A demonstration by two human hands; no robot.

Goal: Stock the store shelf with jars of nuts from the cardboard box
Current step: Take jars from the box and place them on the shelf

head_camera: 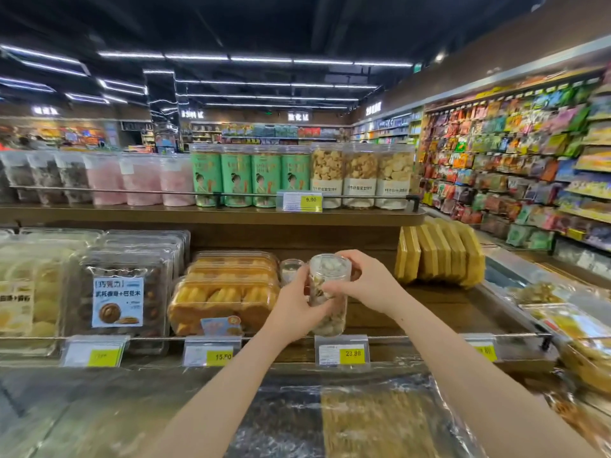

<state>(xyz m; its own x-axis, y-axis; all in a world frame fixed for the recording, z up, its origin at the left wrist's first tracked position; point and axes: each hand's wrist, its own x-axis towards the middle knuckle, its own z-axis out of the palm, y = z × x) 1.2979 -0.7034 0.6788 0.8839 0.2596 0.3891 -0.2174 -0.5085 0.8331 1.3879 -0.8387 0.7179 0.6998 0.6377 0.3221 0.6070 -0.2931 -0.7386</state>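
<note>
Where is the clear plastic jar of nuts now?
In the head view, the clear plastic jar of nuts is centre, held by both hands over the lower wooden shelf, right of the yellow cakes.

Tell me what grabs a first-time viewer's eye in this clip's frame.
First, the clear jar of nuts at centre, gripped by the left hand and right hand above the lower shelf. Next, the green cans lined up on the upper shelf, and the yellow price tags along the front rail.

Yellow price tags: 9.90, 15.00, 23.80.
</note>
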